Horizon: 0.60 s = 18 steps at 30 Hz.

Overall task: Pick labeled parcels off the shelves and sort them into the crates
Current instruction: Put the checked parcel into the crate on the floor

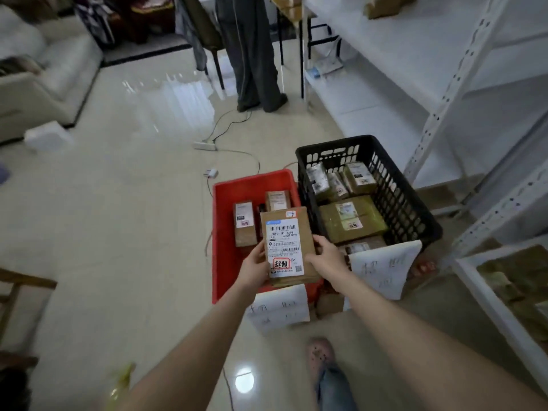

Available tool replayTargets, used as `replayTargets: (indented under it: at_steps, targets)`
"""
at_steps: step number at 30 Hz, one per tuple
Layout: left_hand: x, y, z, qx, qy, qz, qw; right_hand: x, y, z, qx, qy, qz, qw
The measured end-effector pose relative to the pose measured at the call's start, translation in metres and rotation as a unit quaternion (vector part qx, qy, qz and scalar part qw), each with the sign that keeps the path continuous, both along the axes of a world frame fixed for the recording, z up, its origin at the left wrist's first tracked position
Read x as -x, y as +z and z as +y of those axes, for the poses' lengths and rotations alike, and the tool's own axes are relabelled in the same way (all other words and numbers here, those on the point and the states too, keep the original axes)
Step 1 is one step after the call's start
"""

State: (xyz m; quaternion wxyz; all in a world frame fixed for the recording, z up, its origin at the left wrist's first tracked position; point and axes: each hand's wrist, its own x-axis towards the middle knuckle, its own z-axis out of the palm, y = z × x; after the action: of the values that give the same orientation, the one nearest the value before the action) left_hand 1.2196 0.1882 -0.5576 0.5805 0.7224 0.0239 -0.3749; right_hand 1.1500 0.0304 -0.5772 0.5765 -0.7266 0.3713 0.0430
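Observation:
Both my hands hold a brown cardboard parcel (pixel 286 246) with a white shipping label and a red stamp, above the near part of the red crate (pixel 225 232). My left hand (pixel 255 266) grips its left edge and my right hand (pixel 324 256) grips its right edge. Two smaller labeled parcels (pixel 245 223) lie inside the red crate. To its right stands the black crate (pixel 394 188), holding several labeled parcels. A handwritten paper sign hangs on the near wall of each crate.
White metal shelving (pixel 444 99) runs along the right, with brown parcels on a low shelf (pixel 513 280). A person (pixel 252 54) stands at the back beside a chair. A power strip and cables (pixel 207 145) lie on the tiled floor. A sofa sits at the far left.

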Motion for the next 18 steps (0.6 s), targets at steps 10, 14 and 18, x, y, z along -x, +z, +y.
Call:
replayTargets:
  at_steps: [10,14,18]
  targets:
    - [-0.107,-0.104,-0.003,-0.140,0.031,-0.018,0.989,-0.127,-0.107,0.011,-0.081,0.078,0.090,0.990]
    - [-0.128,-0.149,0.009,-0.193,0.040,-0.031,0.980,-0.157,-0.155,0.029,-0.087,0.108,0.120,0.983]
    - [-0.147,-0.198,0.029,-0.221,0.037,0.012,0.975,-0.178,-0.205,0.047,-0.079,0.153,0.174,0.970]
